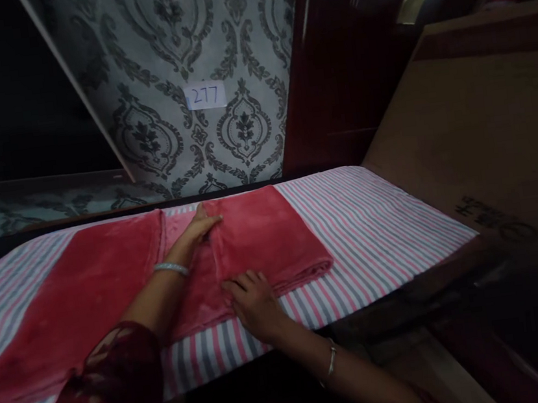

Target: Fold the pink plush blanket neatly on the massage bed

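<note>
Across the tabletop (375,228) between far and near edges, the red blanket (97,281) lies part-folded, left hand (198,226) and right hand (257,304) at its flap's (263,231) ends, fingers' grip indeterminable, where even tension should keep the fold straight.

Blanket (263,235) on cloth (369,222), wall (144,66) behind, sign (206,95) on wall, screen (6,96) left, box (495,128) right

Striped, cloth-covered table (375,228); 1 red blanket (264,241) lying on it, partly folded.
</note>
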Tool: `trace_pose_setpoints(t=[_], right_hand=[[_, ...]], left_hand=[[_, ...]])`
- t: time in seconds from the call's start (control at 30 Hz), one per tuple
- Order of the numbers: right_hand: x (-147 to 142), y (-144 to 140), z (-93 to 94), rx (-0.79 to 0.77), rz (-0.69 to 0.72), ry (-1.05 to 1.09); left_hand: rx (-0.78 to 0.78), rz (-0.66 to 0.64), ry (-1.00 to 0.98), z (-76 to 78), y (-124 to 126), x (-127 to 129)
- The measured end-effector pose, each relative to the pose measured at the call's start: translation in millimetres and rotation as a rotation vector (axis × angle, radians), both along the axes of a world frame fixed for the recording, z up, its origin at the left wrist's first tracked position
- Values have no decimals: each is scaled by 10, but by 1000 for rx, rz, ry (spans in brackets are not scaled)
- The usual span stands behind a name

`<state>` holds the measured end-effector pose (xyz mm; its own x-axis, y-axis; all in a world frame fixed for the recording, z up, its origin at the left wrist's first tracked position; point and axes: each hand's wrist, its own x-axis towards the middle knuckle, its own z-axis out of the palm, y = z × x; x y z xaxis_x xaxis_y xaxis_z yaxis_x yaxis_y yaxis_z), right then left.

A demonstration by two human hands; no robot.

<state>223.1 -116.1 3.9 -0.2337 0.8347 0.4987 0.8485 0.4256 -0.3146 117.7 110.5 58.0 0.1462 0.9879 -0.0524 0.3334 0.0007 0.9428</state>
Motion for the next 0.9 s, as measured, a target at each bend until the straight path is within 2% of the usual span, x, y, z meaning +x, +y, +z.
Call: trace_pose_setpoints(t=[0.17, 0.3, 0.4, 0.5, 0.57, 0.7, 0.8, 0.9], right_hand=[[52, -27, 80, 28, 40, 27], [273, -253, 108, 167, 114, 139], [570, -518, 13, 247, 34, 243], [835, -745, -147, 234, -77, 261], [928, -827, -242, 193, -142, 213], [912, -800, -318, 48, -202, 74], [852, -680, -250, -77, -253, 32], [869, -576, -89, -243, -346, 25]], left_hand=[[-111, -15, -293, 0, -540, 0], [-189, -91, -389, -96, -951, -26], [-168, -105, -417, -188, -1176, -28], [-119, -109, -425, -204, -1330, -16], [-126, -112, -463, -137, -1392, 4], [-155, -81, -532, 124, -1424, 85], [-135, -77, -548, 302, -1416, 152], [-105, -70, -556, 401, -1423, 186]])
